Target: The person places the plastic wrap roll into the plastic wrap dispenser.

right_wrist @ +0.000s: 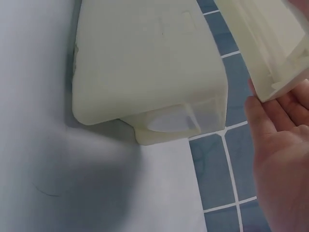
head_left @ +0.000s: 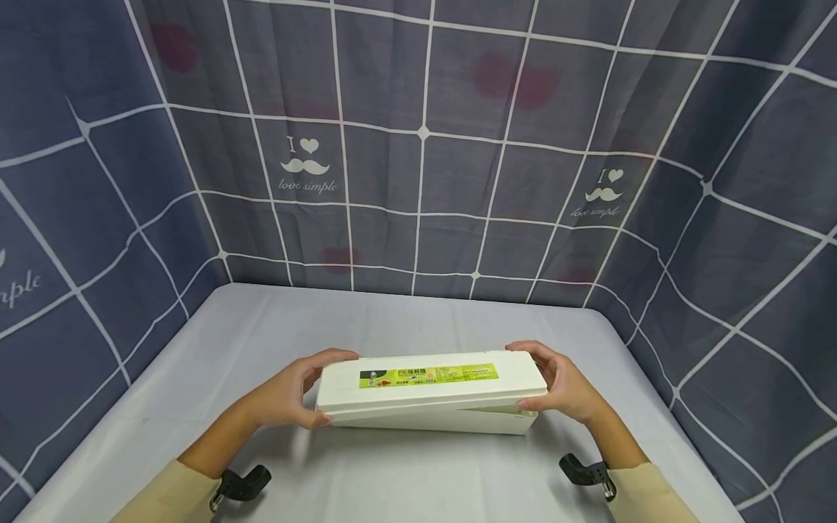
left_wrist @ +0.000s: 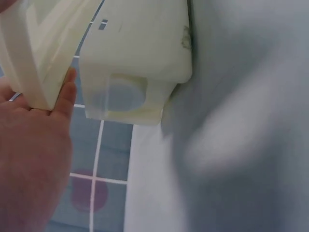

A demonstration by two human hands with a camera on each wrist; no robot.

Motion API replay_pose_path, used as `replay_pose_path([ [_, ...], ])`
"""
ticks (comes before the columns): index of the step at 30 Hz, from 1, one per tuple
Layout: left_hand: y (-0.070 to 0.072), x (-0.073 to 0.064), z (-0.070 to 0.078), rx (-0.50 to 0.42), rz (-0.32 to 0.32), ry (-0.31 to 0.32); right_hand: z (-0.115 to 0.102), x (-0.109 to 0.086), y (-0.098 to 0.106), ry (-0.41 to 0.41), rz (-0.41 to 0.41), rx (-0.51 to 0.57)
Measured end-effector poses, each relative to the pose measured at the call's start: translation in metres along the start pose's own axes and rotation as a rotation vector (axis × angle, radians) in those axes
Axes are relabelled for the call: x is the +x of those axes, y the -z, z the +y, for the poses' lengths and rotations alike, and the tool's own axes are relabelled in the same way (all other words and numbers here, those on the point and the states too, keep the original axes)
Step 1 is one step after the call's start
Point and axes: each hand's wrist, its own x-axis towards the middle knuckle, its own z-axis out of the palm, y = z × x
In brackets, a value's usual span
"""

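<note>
A long white lid (head_left: 405,396) with a yellow-green label marked PE is tilted over the white base (head_left: 431,422) of a cling film box. At its left end my left hand (head_left: 288,392) grips the lid, fingers behind and thumb at the front edge. My right hand (head_left: 567,381) holds the right end in the same way. In the left wrist view the lid (left_wrist: 42,58) stands apart from the base (left_wrist: 140,38). A round pale roll end (right_wrist: 166,119) shows through the opening in the base's end wall in the right wrist view.
The box rests on a table with a white cloth (head_left: 392,479). Dark blue-grey checked curtains (head_left: 386,160) enclose the table at the back and both sides. Black straps (head_left: 242,485) with mounts sit on both wrists, over beige sleeves (head_left: 176,494).
</note>
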Motion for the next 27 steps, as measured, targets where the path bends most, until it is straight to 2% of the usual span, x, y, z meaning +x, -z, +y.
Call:
replay_pose_path([
  [3,0.002,0.0,0.0,0.061,-0.009,0.019,0.002,-0.003,-0.001,0.004,0.018,-0.029],
  [7,0.003,0.001,0.0,0.085,-0.006,0.029,0.004,-0.006,-0.003,0.005,0.06,-0.064],
  [13,0.005,0.004,-0.002,0.081,0.064,0.03,0.011,-0.01,-0.006,0.055,0.091,-0.063],
  [18,0.005,0.006,-0.006,0.057,0.106,0.039,0.018,-0.012,-0.006,0.07,0.102,-0.054],
  [27,0.004,0.007,-0.015,-0.02,0.142,0.0,0.02,-0.014,-0.006,0.079,0.052,0.0],
])
